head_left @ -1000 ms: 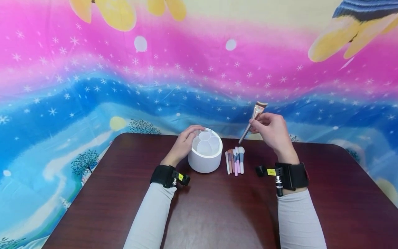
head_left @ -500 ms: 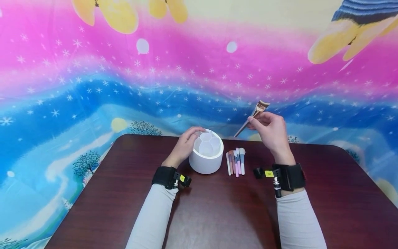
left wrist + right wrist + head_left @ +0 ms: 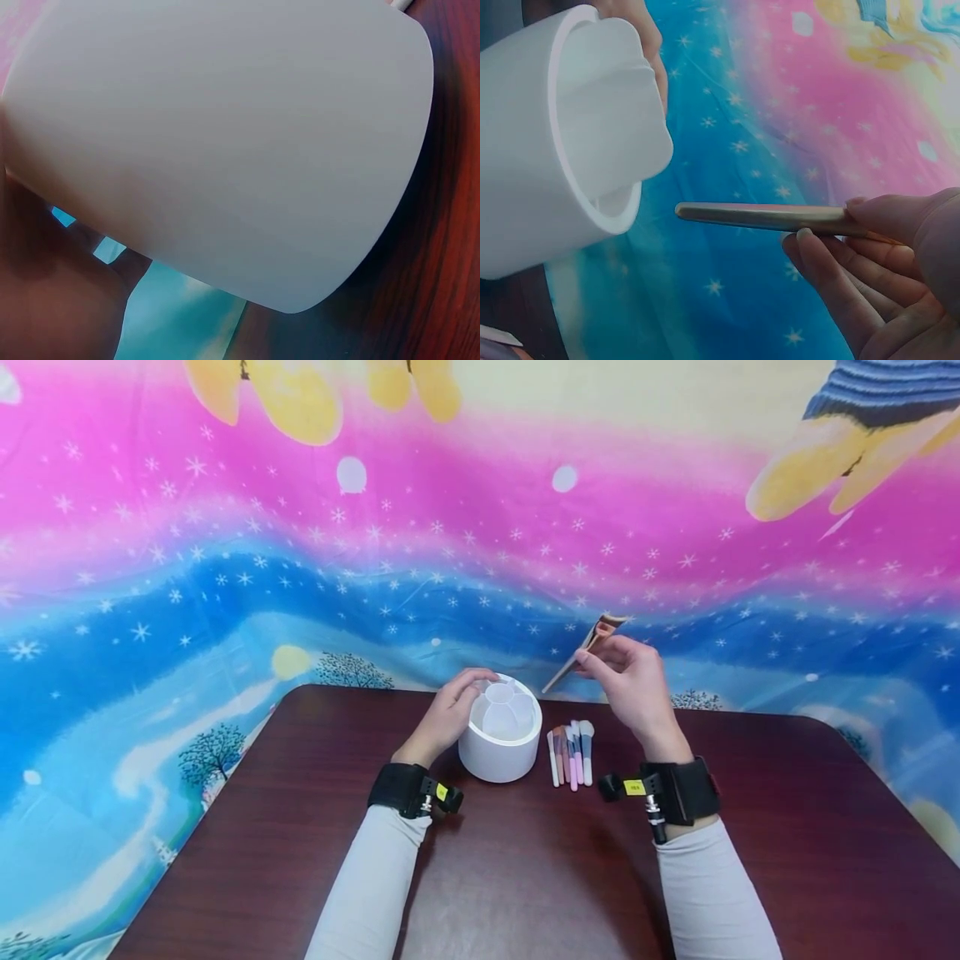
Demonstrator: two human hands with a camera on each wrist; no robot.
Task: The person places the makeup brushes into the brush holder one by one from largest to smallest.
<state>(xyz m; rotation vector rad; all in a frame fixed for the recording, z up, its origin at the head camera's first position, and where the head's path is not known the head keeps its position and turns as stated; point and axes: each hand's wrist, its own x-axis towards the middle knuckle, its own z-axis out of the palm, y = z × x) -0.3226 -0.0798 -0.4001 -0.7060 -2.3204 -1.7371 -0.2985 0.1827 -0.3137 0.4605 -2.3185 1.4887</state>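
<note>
My right hand (image 3: 630, 685) pinches a makeup brush (image 3: 572, 653) between thumb and fingers, up in the air to the right of the white round holder (image 3: 498, 760). The brush tilts, its bristle end up and its metallic handle (image 3: 757, 216) pointing down-left at the holder. My left hand (image 3: 444, 714) grips the holder's left side, with fingers at the back of its rim. Clear dividers (image 3: 615, 112) split the holder's inside into compartments. In the left wrist view the holder's wall (image 3: 240, 150) fills most of the picture and hides most of the hand.
Several makeup brushes (image 3: 576, 768) with pink, white and brown handles lie side by side just right of the holder. Everything stands on a dark red-brown wooden table (image 3: 510, 877). A colourful printed cloth (image 3: 465, 543) hangs behind the table's far edge.
My right hand has moved left toward the holder, and the brush has tilted further over, its handle end now close to the rim. The left hand stays on the holder.
</note>
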